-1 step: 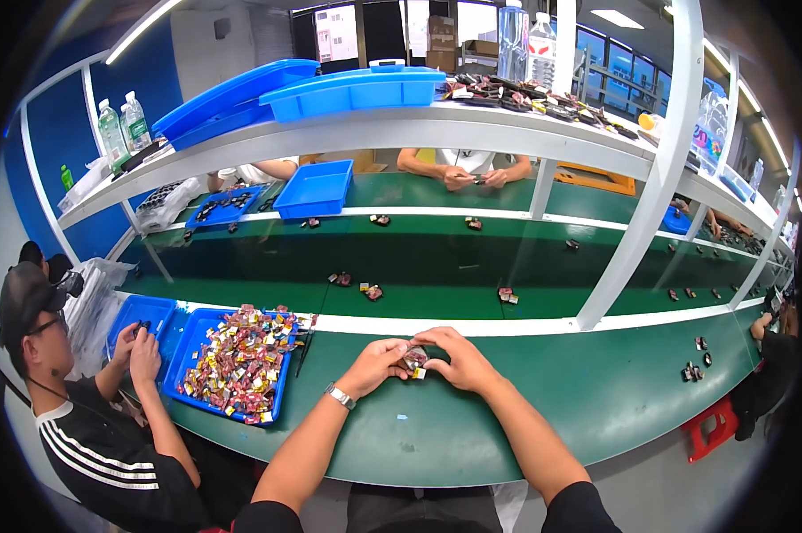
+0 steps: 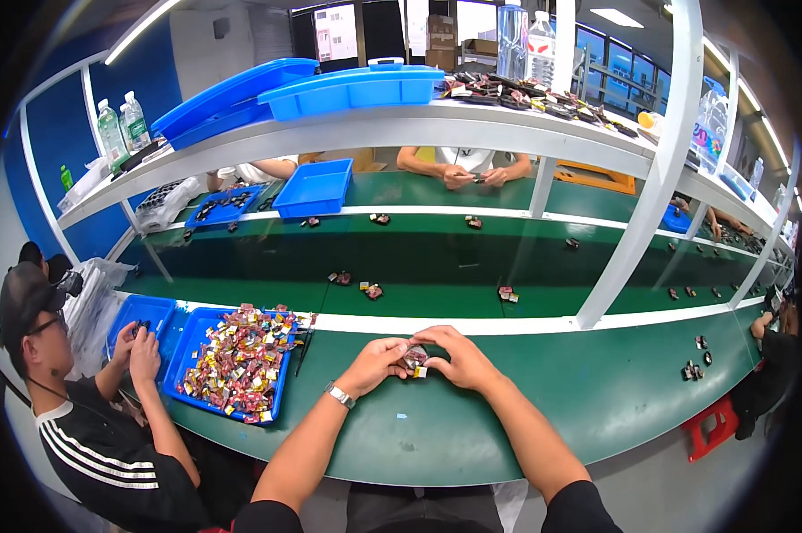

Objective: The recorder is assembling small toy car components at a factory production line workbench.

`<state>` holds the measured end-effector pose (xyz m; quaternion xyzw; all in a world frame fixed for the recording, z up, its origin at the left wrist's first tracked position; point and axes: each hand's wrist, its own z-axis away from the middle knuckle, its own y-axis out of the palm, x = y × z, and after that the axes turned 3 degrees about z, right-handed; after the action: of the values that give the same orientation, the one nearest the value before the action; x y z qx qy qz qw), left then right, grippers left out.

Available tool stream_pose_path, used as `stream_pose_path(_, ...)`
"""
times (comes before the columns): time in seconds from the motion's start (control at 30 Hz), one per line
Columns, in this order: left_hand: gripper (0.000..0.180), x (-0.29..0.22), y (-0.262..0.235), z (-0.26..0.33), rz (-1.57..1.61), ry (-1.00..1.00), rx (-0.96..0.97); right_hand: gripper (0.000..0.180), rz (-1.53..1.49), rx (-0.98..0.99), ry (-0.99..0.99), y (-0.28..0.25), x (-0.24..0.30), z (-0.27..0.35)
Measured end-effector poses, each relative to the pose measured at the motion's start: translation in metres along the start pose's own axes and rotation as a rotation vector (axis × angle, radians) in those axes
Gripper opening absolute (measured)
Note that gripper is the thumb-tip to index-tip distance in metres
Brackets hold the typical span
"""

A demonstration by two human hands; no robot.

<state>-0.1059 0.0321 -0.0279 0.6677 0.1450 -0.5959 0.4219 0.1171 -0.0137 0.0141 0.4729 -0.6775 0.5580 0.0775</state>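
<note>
Over the near part of the green work surface (image 2: pixel 419 422), my left hand (image 2: pixel 374 365) and my right hand (image 2: pixel 462 359) meet around a small electronic assembly (image 2: pixel 416 361). It looks dark and reddish, with a white-and-yellow piece at its lower edge. Fingers of both hands close on it from either side and hide part of it, so its exact kind is unclear. Left of my hands, a blue tray (image 2: pixel 169 365) is heaped with many similar red, white and yellow pieces (image 2: pixel 237 360). A thin dark tool (image 2: pixel 304 347) lies beside that tray.
A white post (image 2: pixel 641 186) rises ahead on the right, under a long shelf (image 2: pixel 472 121). Scattered assemblies (image 2: pixel 508 295) lie on the green belt beyond the white rail. At my left a co-worker (image 2: pixel 90 435) handles a small dark part. A red stool (image 2: pixel 711 430) stands at right.
</note>
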Motion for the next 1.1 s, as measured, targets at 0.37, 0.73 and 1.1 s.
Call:
stream_pose_path(0.37, 0.039, -0.007, 0.016, 0.005, 0.066, 0.052, -0.098, 0.024, 0.219, -0.214, -0.148, 0.018, 0.006, -0.001)
stream_pose_path(0.73, 0.045, -0.002, 0.020, -0.002, 0.077, 0.032, -0.003, 0.012, 0.182, -0.278, -0.061, 0.025, -0.005, 0.004)
stream_pose_path(1.1, 0.038, -0.001, 0.007, 0.012, 0.005, 0.091, -0.089, 0.008, -0.011, -0.269, -0.131, 0.043, 0.001, -0.003)
